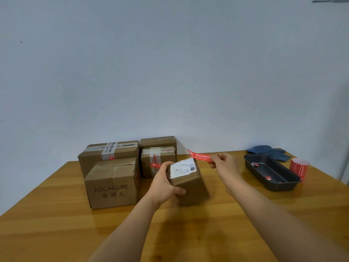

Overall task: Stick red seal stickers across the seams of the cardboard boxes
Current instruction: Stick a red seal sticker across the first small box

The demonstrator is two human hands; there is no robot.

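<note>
Here our left hand (164,183) wraps the small cardboard box (188,183) on the wooden table (56,233), while our right hand (225,165) pinches one end of a red seal sticker (201,155) just above it. Thin and floppy, it probably curls, so edge holds suit. Beyond stand more boxes (111,183), a dark tray (272,175), a sticker roll (299,168) and the plain wall (170,72).

1 head camera looks forward and down at the near table (56,233).

My wooden table (56,233)

On it: cardboard boxes (111,188), a dark tray (272,186), sticker roll (298,168), blue cloth (268,150).
</note>
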